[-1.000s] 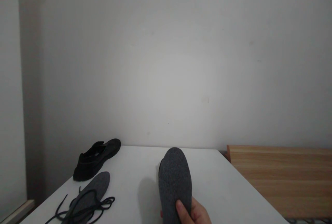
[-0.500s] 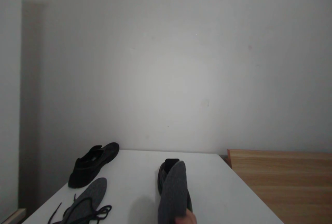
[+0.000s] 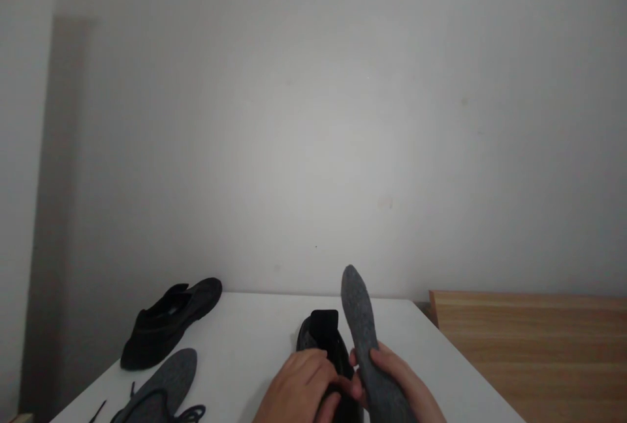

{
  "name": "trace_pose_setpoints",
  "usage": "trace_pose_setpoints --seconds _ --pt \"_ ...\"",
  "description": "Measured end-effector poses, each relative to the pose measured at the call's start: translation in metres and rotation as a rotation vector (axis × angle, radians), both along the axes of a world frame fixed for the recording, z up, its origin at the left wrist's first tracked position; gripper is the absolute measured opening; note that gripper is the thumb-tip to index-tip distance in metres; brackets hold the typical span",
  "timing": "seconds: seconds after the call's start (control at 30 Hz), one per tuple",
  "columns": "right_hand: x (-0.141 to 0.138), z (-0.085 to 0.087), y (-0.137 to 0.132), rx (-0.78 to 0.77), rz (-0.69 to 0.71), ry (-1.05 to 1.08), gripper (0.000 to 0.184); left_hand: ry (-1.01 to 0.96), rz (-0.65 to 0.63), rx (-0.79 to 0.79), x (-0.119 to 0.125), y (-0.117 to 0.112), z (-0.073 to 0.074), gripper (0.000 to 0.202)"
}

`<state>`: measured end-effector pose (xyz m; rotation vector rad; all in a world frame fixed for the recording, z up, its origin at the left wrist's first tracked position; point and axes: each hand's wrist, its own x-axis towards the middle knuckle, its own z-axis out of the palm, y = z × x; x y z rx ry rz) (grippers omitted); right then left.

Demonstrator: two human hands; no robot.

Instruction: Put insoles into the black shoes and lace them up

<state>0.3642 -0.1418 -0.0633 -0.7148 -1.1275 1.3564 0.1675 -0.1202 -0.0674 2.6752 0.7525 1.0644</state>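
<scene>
A grey felt insole (image 3: 360,312) stands tilted up with its narrow rounded end at the top. My right hand (image 3: 404,380) grips it, thumb on one side and fingers on the other. Just left of it, a black shoe (image 3: 324,326) lies on the white table, toe away from me and its tongue sticking up. My left hand (image 3: 298,387) is over the near part of that shoe, fingers curled at its opening and hiding part of it.
Another black shoe (image 3: 169,325) rests at the table's (image 3: 235,344) left edge. In front of it lies a second grey insole (image 3: 174,371) with black laces (image 3: 191,413) across it. A wooden panel (image 3: 529,344) stands beyond the right edge, and a wall rises behind.
The insole, which was in front of the shoe, has moved up and right and turned more edge-on in my right hand. My left hand has come into view over the shoe.
</scene>
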Motion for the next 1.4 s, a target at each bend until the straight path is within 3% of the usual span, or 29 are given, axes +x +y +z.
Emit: trace_pose_setpoints --seconds 0.07,0.17,0.4,0.5,0.63,0.83,1.0,1.1,1.27,1.4 --pt "0.005 -0.005 0.015 -0.002 0.000 -0.018 0.045 0.065 0.055 0.060 0.006 0.020 0.006 0.021" --pt "0.016 -0.012 0.027 -0.033 -0.020 -0.016 0.043 0.058 0.143 -0.008 0.004 0.036 0.004 0.024" --pt "0.026 -0.017 0.032 -0.022 -0.225 -0.011 0.036 -0.061 0.193 -0.243 -0.006 0.045 -0.014 0.050" --pt "0.023 -0.011 0.030 0.041 -0.214 -0.134 0.037 -0.035 0.193 -0.284 -0.003 0.047 -0.013 0.063" --pt "0.022 0.021 0.011 0.182 -0.149 -0.497 0.031 -0.114 0.156 -0.312 0.000 0.054 -0.019 0.071" --pt "0.025 0.087 -0.028 0.207 -0.285 -1.352 0.022 -0.180 0.106 -0.327 -0.008 0.061 -0.034 0.068" --pt "0.013 0.106 -0.029 0.260 -0.317 -1.779 0.025 -0.180 0.109 -0.421 -0.014 0.061 -0.042 0.065" --pt "-0.004 0.116 -0.020 0.215 -0.214 -1.928 0.024 -0.197 0.112 -0.423 -0.014 0.063 -0.046 0.066" --pt "-0.037 0.131 0.004 0.086 0.293 -2.076 0.022 -0.241 0.100 -0.392 -0.010 0.062 -0.048 0.064" --pt "-0.053 0.114 0.031 0.126 0.252 -2.127 0.027 -0.244 0.106 -0.395 -0.009 0.059 -0.045 0.064"
